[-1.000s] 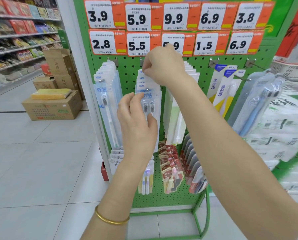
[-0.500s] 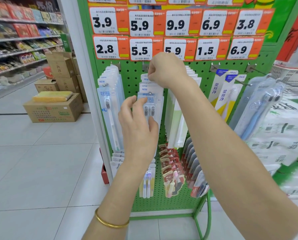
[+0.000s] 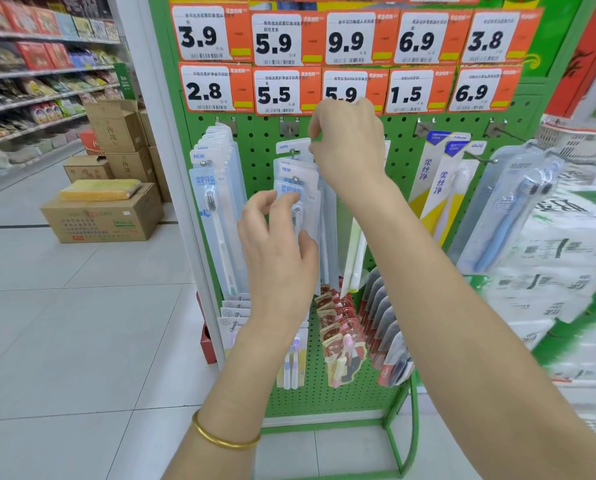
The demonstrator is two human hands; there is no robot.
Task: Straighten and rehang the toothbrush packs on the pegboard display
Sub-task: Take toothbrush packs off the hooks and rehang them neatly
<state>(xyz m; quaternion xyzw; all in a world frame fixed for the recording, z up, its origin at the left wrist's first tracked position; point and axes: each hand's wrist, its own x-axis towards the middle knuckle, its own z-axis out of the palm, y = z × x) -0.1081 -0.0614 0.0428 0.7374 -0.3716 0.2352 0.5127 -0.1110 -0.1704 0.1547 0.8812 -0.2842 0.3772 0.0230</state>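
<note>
In the head view, a green pegboard (image 3: 261, 143) is seen upright at the end of a shop aisle, with 2 rows of 5 price tags (image 3: 275, 93) fixed along its top edge. The toothbrush packs (image 3: 298, 178) are hung on the peg (image 3: 293, 153) that is 2nd from the board's left edge, below the 5.5 tag, in a loose, uneven stack.

The right hand (image 3: 348, 143) is raised to the top of that stack. The upper right corner of the topmost header card is pinched between its thumb and curled fingers. The left hand (image 3: 279, 251) is held lower, its back to the camera. Its loosely bent fingers are laid on the face of the front pack and nothing is clasped by it. A gold bangle (image 3: 225, 438) is worn on the left wrist.

Compared with 0.5 s ago, the right hand has been shifted slightly towards the right edge, so more of the topmost header card is exposed. The left fingers, earlier laid straighter on the pack, are now more bent and spread. The stack is kept on the same peg.

Further packs (image 3: 216, 209) are hung near the left edge, and yellow-and-white packs (image 3: 435, 188) and blue brushes (image 3: 507, 209) towards the right edge. Cardboard boxes (image 3: 102, 216) are stacked on the floor to the left.
</note>
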